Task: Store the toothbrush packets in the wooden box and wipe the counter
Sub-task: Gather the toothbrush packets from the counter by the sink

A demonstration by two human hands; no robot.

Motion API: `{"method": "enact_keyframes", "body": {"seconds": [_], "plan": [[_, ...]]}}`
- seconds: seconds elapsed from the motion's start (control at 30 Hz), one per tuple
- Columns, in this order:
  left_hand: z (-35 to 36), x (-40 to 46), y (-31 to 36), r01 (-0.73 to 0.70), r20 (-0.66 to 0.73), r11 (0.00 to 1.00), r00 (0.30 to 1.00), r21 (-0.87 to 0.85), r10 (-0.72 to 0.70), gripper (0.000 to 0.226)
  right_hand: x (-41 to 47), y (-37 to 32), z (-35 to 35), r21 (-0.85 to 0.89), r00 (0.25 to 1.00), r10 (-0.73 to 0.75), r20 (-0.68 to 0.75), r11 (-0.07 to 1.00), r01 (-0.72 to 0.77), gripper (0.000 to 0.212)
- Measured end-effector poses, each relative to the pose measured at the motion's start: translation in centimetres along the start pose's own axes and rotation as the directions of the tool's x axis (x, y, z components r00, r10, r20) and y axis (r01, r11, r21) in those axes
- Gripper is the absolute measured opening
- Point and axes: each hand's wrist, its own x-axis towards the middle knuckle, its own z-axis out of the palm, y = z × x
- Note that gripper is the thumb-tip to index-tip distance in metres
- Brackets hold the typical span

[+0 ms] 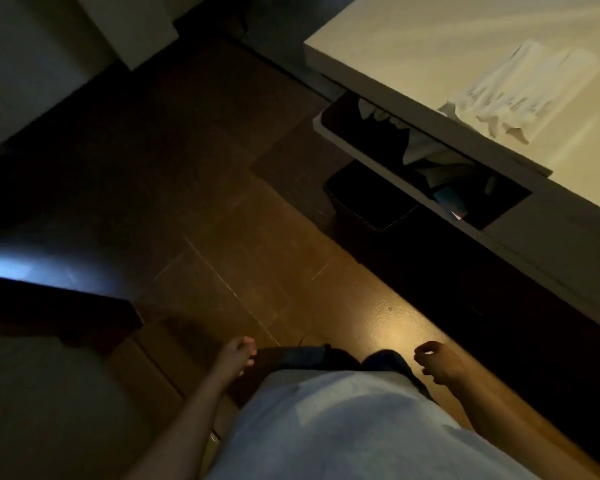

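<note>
The pale counter (430, 36) fills the upper right of the head view. A crumpled white cloth (520, 88) lies on it near the front edge. Neither toothbrush packets nor a wooden box can be seen. My left hand (238, 355) hangs beside my left hip with loosely curled fingers and holds nothing. Beside my right hip, my right hand (437, 363) hangs the same way, empty. Both hands are low over the floor, well away from the counter.
Under the counter an open white drawer (326, 129) sticks out with cloths and small items inside. A dark bin (368, 199) stands on the brown tiled floor (222, 188) below it. A dark wooden edge (59, 306) juts in at the left.
</note>
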Motion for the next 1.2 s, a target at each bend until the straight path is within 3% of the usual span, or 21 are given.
{"method": "enact_keyframes", "body": {"seconds": [0.27, 0.43, 0.53, 0.67, 0.8, 0.93, 1.07, 1.2], "plan": [[-4.5, 6.0, 12.5, -0.134, 0.086, 0.982, 0.989, 0.136, 0.123, 0.028, -0.3, -1.7, 1.7, 0.134, 0.992, 0.109, -0.071, 0.986, -0.099, 0.027], [-1.8, 8.1, 18.2, -0.174, 0.145, 0.971, 0.978, 0.165, 0.150, 0.017, 2.6, -4.0, -1.0, 0.181, 0.988, 0.125, -0.091, 0.978, -0.107, 0.027], [0.5, 8.4, 21.0, -0.187, 0.223, 0.952, 0.966, 0.241, 0.134, 0.027, 4.9, -6.1, -4.2, 0.164, 0.992, 0.088, -0.087, 0.984, -0.073, 0.028], [3.7, 8.7, 24.8, -0.222, 0.209, 0.910, 0.965, 0.350, 0.155, 0.033, 7.7, -9.0, -9.4, 0.190, 0.993, 0.019, -0.114, 0.982, 0.003, 0.029], [6.4, 9.0, 27.9, -0.249, 0.230, 0.889, 0.958, 0.384, 0.169, 0.016, 9.3, -11.0, -13.5, 0.201, 0.987, -0.031, -0.158, 0.977, 0.063, 0.028], [8.4, 9.3, 30.1, -0.237, 0.246, 0.854, 0.960, 0.464, 0.133, 0.032, 9.1, -11.7, -15.4, 0.247, 0.983, -0.007, -0.181, 0.968, 0.052, 0.028], [10.2, 8.2, 34.2, -0.423, 0.435, 0.694, 0.884, 0.583, 0.173, 0.018, 6.8, -13.3, -16.9, 0.274, 0.986, -0.036, -0.162, 0.958, 0.080, 0.027], [11.7, 4.4, 40.1, -0.682, 0.603, 0.543, 0.715, 0.490, 0.354, 0.025, 1.9, -15.6, -18.9, 0.262, 0.954, -0.159, -0.254, 0.938, 0.226, 0.029]]}}
